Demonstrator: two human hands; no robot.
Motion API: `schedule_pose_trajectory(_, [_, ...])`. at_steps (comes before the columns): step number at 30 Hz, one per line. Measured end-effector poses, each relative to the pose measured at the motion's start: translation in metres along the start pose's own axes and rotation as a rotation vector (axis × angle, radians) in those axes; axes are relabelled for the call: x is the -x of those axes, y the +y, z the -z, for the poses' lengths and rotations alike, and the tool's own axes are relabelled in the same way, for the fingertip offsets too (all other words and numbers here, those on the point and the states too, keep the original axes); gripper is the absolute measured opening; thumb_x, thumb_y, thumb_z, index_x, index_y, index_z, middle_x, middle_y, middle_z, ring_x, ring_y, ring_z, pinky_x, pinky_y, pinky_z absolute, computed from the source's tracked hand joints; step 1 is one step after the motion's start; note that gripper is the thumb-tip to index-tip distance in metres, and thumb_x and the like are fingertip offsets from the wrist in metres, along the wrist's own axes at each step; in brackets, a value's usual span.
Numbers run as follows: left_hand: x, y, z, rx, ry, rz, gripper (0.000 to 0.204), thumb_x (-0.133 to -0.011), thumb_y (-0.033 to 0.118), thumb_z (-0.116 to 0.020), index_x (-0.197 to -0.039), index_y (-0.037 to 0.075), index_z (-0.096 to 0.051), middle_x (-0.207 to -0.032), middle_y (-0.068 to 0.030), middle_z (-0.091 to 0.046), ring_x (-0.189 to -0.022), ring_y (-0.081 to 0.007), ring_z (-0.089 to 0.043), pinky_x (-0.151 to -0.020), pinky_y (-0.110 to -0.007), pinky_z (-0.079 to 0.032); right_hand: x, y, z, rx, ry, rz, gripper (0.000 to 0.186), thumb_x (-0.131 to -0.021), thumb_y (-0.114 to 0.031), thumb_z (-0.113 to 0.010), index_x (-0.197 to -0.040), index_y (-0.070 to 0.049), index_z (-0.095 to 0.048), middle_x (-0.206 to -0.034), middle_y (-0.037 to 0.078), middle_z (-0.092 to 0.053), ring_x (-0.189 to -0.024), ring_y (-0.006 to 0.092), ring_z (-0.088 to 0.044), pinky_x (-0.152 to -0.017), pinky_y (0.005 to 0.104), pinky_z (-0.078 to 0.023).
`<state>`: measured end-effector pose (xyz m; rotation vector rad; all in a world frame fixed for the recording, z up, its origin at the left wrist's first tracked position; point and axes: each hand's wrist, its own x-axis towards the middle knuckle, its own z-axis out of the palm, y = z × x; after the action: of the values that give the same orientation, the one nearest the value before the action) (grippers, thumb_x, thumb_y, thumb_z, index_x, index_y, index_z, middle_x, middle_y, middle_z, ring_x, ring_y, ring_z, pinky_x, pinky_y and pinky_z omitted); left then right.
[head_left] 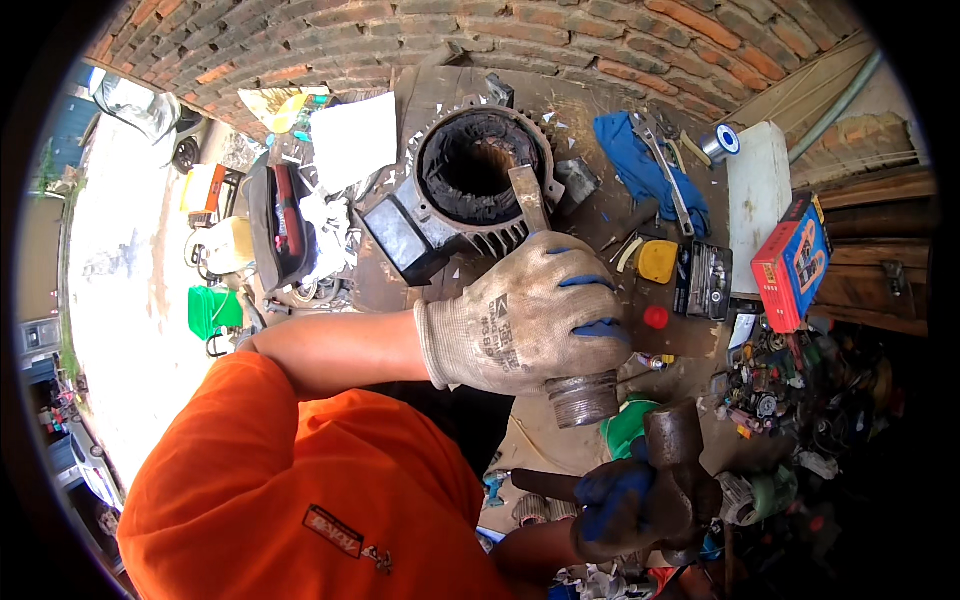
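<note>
My left hand [530, 315], in a worn grey-white glove, is closed around a flat chisel [526, 190]. The blade rests at the rim of a motor housing [549, 150], over its dark, charred-looking inner ring [440, 185]. Below my fist sticks out a thick, ridged round end [583, 400]. Lower right, my right hand [618, 505], in a blue and dark glove, grips a hammer with a heavy steel head [676, 440]. Its dark handle [543, 485] points left. The hammer head is apart from the ridged end. A box-shaped part [396, 232] juts from the housing's near left side.
On the wooden bench [585, 100] lie white paper [354, 140], a blue cloth [625, 155] under a wrench [668, 180], a wire spool [720, 143] and a yellow piece [657, 262]. A tool bag [270, 225] sits left, a red-blue box [790, 262] right. Behind rises a brick wall [480, 35].
</note>
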<state>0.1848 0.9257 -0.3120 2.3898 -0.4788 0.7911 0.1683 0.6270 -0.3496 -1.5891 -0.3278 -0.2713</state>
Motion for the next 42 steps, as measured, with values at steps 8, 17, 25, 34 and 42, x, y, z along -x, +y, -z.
schedule_pose_trajectory(8, [-0.007,0.001,0.016,-0.071,-0.121,0.102,0.045,-0.062,0.028,-0.078,-0.104,0.019,-0.068,-0.106,-0.0049,-0.061,-0.105,-0.0270,-0.059,-0.092,-0.045,-0.048,0.007,0.007,-0.005,0.269,0.018,0.181,0.049,-0.088,-0.036,-0.062,-0.106,0.010,-0.063,-0.075,0.016,-0.061,-0.063,0.0194,-0.054,-0.056,0.0317,-0.048])
schedule_pose_trajectory(17, [0.000,-0.035,0.004,-0.143,-0.035,0.164,0.046,-0.061,0.026,-0.082,-0.104,0.017,-0.067,-0.102,-0.0041,-0.062,-0.105,-0.0278,-0.059,-0.093,-0.046,-0.047,-0.021,-0.017,-0.033,0.064,-0.298,0.116,0.048,-0.090,-0.033,-0.062,-0.104,0.013,-0.062,-0.069,0.012,-0.062,-0.051,0.0164,-0.052,-0.049,0.0329,-0.046])
schedule_pose_trajectory(25, [-0.003,-0.042,0.008,-0.113,-0.015,0.234,0.042,-0.063,0.025,-0.082,-0.102,0.016,-0.069,-0.101,-0.0053,-0.063,-0.103,-0.0287,-0.061,-0.093,-0.046,-0.046,0.007,0.006,-0.015,0.404,-0.067,0.280,0.043,-0.088,-0.031,-0.065,-0.104,0.009,-0.065,-0.092,0.021,-0.068,-0.079,0.0290,-0.064,-0.076,0.0439,-0.054])
schedule_pose_trajectory(34, [0.002,-0.046,0.005,-0.115,-0.008,0.216,0.053,-0.058,0.029,-0.087,-0.105,0.016,-0.067,-0.106,-0.0053,-0.064,-0.105,-0.0308,-0.061,-0.090,-0.047,-0.047,-0.010,-0.016,-0.023,0.474,-0.248,0.167,0.044,-0.084,-0.030,-0.066,-0.102,0.009,-0.071,-0.088,0.020,-0.071,-0.073,0.0284,-0.063,-0.071,0.0438,-0.051])
schedule_pose_trajectory(42, [0.003,-0.048,0.004,-0.117,-0.006,0.198,0.049,-0.058,0.030,-0.087,-0.101,0.015,-0.068,-0.102,-0.0045,-0.064,-0.102,-0.0304,-0.062,-0.090,-0.047,-0.047,-0.013,-0.006,-0.016,0.632,-0.265,0.334,0.040,-0.085,-0.027,-0.064,-0.106,0.008,-0.069,-0.089,0.018,-0.071,-0.074,0.0283,-0.062,-0.073,0.0429,-0.050])
